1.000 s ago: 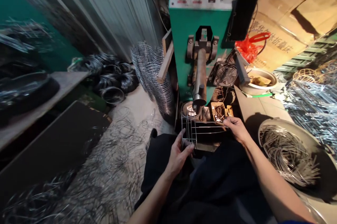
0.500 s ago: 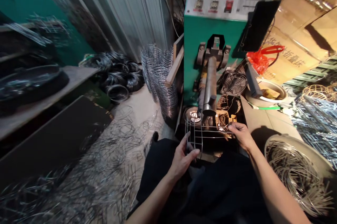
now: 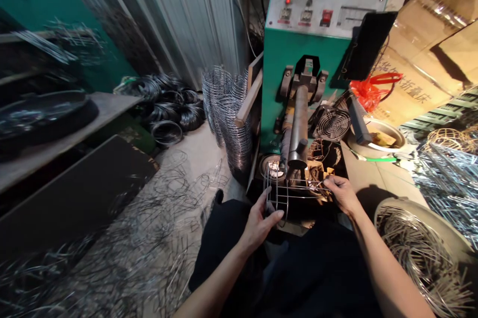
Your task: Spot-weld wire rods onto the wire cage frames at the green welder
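A small cage-like frame of thin metal wire [image 3: 283,203] is held below the thick round metal arm [image 3: 299,123] of a green machine [image 3: 278,74]. My left hand [image 3: 257,223] grips the frame's left end, fingers behind the wires and thumb on the near side. At the frame's right, my right hand [image 3: 342,196] pinches the wire ends between thumb and fingertips. Whether a separate wire is also in that pinch is too small to tell. The frame's top wires are close under the arm's tip; contact cannot be made out.
Nested wire rings [image 3: 233,131] stand in tall stacks left of the machine, near a wooden bar [image 3: 248,101]. Loose wire [image 3: 149,223] litters the floor at left. A tub of cut wires [image 3: 414,253] is at lower right, with a bowl [image 3: 398,138] and cardboard [image 3: 433,74] behind.
The camera view has shifted slightly, so the machine appears a little lower. The wire frame has turned slightly in my hands, which keep the same hold.
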